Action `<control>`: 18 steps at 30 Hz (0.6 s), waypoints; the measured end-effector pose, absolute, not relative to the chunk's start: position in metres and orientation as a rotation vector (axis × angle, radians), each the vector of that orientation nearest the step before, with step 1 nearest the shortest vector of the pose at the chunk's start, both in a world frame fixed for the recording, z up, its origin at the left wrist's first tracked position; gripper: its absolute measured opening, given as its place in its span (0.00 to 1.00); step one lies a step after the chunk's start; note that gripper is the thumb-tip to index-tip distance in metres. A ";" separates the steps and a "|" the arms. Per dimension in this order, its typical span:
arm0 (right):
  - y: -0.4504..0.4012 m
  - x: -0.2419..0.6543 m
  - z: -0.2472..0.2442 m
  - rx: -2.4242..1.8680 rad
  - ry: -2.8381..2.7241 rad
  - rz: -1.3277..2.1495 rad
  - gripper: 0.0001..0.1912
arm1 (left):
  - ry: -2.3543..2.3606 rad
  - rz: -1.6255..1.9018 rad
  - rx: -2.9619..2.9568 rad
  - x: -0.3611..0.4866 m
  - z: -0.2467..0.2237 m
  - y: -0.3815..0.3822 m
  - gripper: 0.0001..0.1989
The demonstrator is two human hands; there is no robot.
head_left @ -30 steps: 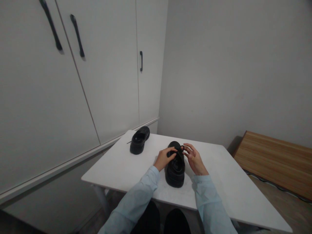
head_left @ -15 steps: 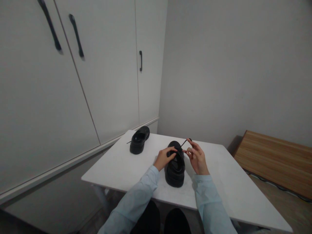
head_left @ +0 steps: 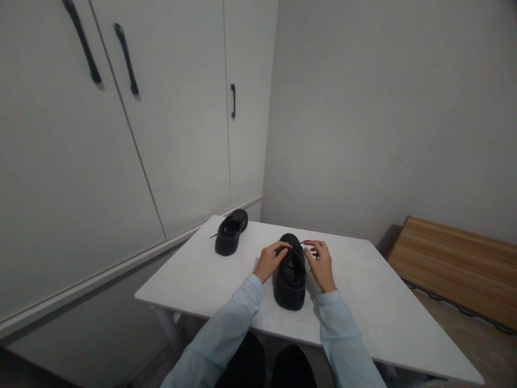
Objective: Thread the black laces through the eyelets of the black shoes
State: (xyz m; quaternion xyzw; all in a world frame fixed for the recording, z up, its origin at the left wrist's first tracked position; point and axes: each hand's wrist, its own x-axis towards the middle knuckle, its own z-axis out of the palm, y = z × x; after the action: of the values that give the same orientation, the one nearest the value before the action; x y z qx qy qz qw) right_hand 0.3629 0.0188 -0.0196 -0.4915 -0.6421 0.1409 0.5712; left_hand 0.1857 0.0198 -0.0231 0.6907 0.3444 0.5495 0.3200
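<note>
1. The near shoe (head_left: 291,291) sits upright on the white bench (head_left: 375,307), between the two hands, its heel towards the person and its toe pointing away.
2. The left hand (head_left: 271,261) is at the left side of the shoe's lacing, fingers curved over it; whether the fingertips are clamped on anything, I cannot tell.
3. The right hand (head_left: 322,265) is just right of the shoe's opening, fingers bent, with a black lace (head_left: 307,241) running from the shoe to its fingers. Whether thumb and finger are closed on that lace is too small to tell.
4. The far shoe (head_left: 227,241), also black, stands upright near the bench's far left corner, well apart from both hands, with a lace end sticking out to its left.
5. White cupboards (head_left: 186,145) with dark handles rise on the left; a wooden board (head_left: 456,264) lies beyond the bench on the right.
</note>
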 end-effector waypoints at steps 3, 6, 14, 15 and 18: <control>0.021 0.364 -0.023 -1.169 -1.527 0.245 0.11 | 0.920 1.470 1.815 0.186 -0.024 0.021 0.10; 0.022 0.365 -0.025 -1.163 -1.554 0.202 0.11 | 1.019 1.487 1.841 0.186 -0.024 0.023 0.08; 0.024 0.362 -0.032 -1.063 -1.801 0.394 0.20 | 1.187 1.500 1.971 0.185 -0.031 0.027 0.06; 0.025 0.361 -0.033 -1.053 -1.822 0.441 0.21 | 1.189 1.492 1.969 0.185 -0.032 0.027 0.06; 0.026 0.361 -0.036 -1.035 -1.834 0.548 0.22 | 1.195 1.458 1.945 0.186 -0.034 0.029 0.05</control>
State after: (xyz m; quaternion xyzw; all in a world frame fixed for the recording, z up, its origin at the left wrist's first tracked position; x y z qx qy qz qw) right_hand 0.3608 0.0262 -0.0363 -0.4213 -0.7464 0.2231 0.4643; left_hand 0.1858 0.0295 -0.0335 0.7013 0.4309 0.5257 0.2149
